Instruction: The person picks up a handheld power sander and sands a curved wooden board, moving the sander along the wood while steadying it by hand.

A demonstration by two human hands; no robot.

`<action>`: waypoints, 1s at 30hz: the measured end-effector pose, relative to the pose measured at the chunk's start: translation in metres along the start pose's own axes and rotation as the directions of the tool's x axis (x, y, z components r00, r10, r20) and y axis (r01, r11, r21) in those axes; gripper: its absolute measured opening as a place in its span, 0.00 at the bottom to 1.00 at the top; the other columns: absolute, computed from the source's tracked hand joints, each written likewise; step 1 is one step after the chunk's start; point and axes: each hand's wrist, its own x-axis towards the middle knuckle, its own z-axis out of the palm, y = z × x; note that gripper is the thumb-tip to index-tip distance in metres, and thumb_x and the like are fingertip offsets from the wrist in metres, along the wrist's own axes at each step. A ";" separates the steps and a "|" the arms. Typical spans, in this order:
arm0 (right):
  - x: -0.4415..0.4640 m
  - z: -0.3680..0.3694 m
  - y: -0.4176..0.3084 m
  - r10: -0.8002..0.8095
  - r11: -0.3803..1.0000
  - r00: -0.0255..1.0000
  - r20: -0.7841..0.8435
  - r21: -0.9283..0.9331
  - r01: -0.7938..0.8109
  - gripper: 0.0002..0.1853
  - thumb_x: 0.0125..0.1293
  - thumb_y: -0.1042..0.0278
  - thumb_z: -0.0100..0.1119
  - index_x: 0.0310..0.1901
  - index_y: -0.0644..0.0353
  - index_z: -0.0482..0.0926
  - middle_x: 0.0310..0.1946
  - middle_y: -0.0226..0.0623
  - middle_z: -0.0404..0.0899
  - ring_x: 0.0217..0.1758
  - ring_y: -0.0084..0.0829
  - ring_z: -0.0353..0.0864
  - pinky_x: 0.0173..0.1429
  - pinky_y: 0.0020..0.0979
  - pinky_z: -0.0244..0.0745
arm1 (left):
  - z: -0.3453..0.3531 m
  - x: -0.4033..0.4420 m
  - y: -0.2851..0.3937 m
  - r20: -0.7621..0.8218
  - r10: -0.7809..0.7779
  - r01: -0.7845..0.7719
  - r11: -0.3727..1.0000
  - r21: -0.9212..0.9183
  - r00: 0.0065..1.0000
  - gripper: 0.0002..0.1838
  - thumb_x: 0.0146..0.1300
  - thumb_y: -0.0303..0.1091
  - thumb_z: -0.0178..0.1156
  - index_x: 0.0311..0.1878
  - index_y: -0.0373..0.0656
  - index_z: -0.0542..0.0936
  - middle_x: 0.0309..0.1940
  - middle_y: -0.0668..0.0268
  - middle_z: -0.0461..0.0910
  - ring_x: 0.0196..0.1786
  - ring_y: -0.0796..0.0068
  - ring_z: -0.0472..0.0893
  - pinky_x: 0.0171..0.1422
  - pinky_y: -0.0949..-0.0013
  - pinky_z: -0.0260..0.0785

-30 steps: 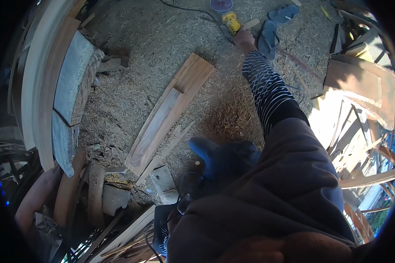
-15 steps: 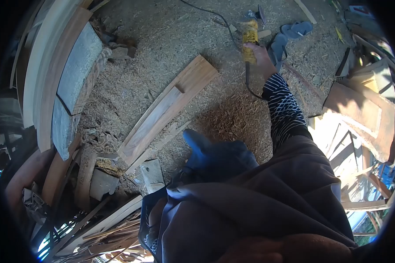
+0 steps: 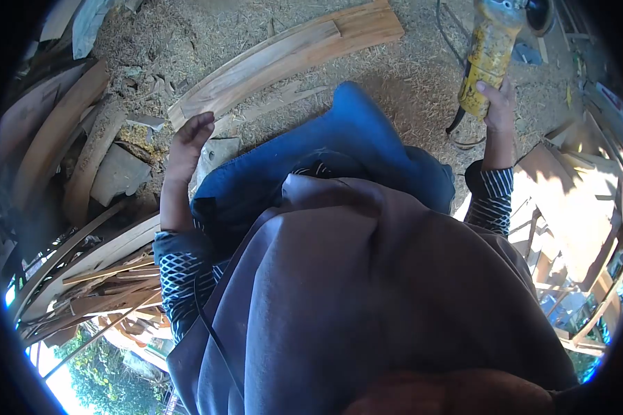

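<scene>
A worn yellow angle grinder (image 3: pixel 490 59) is raised on the right, its dark round disc (image 3: pixel 540 15) at the top. My right hand (image 3: pixel 500 104) is closed around the lower end of its body. On the left, my left hand (image 3: pixel 190 144) hovers by the near end of a long wooden plank (image 3: pixel 284 55). Its fingers are loosely bent, with nothing seen in them. The plank lies on the ground with a thinner curved piece along its upper face; whether my left fingers touch it I cannot tell.
Wood shavings cover the ground (image 3: pixel 180 34). Curved boards (image 3: pixel 55 152) and offcuts are piled at the left, with thin strips (image 3: pixel 111 277) below them. A dark power cord (image 3: pixel 450 34) runs beside the grinder. Sunlit wooden panels (image 3: pixel 567 180) stand at the right.
My right hand has lifted the angle grinder off the ground and brought it closer. My left hand has come into view by the plank. The view has shifted, and the plank sits higher.
</scene>
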 end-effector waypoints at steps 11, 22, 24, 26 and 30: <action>-0.038 0.154 -0.014 0.189 0.919 0.828 0.529 -0.392 0.040 0.42 0.42 0.70 0.69 0.62 0.68 0.62 0.53 0.38 0.73 0.55 0.28 0.71 0.62 0.28 0.63 | 0.115 -0.005 -0.013 0.587 0.349 0.138 0.766 -0.627 0.731 0.41 0.59 0.60 0.56 0.64 0.36 0.65 0.59 0.57 0.71 0.62 0.67 0.69 0.68 0.64 0.55; -0.035 0.358 -0.043 0.354 0.925 0.395 0.848 -0.379 -0.015 0.44 0.41 0.62 0.68 0.62 0.68 0.61 0.52 0.43 0.71 0.54 0.32 0.72 0.59 0.29 0.67 | 0.065 -0.014 -0.020 -0.285 0.321 -0.257 -0.126 -0.958 0.903 0.54 0.39 0.72 0.62 0.61 0.36 0.64 0.58 0.55 0.68 0.63 0.58 0.65 0.69 0.54 0.55; -0.044 0.378 -0.041 0.434 0.880 0.259 0.863 -0.346 -0.324 0.44 0.42 0.62 0.67 0.62 0.68 0.61 0.49 0.43 0.72 0.50 0.32 0.75 0.54 0.30 0.71 | 0.038 -0.022 -0.023 -0.370 0.380 -0.251 -0.328 -0.911 0.848 0.47 0.47 0.68 0.60 0.60 0.38 0.65 0.57 0.55 0.69 0.62 0.57 0.67 0.69 0.54 0.56; -0.051 0.392 -0.035 0.425 0.874 0.216 0.879 -0.337 -0.350 0.43 0.42 0.61 0.67 0.61 0.68 0.62 0.47 0.43 0.73 0.47 0.32 0.76 0.51 0.31 0.74 | 0.024 -0.020 -0.034 -0.431 0.335 -0.343 -0.290 -0.893 0.838 0.46 0.45 0.68 0.61 0.57 0.36 0.68 0.53 0.53 0.72 0.58 0.54 0.70 0.67 0.53 0.59; -0.057 0.407 -0.024 0.462 0.820 0.147 0.875 -0.358 -0.447 0.39 0.43 0.61 0.67 0.58 0.69 0.64 0.44 0.43 0.75 0.45 0.33 0.78 0.50 0.31 0.74 | 0.016 -0.023 -0.043 -0.449 0.301 -0.364 -0.297 -0.883 0.841 0.44 0.45 0.70 0.61 0.49 0.35 0.72 0.45 0.54 0.75 0.51 0.56 0.75 0.64 0.53 0.64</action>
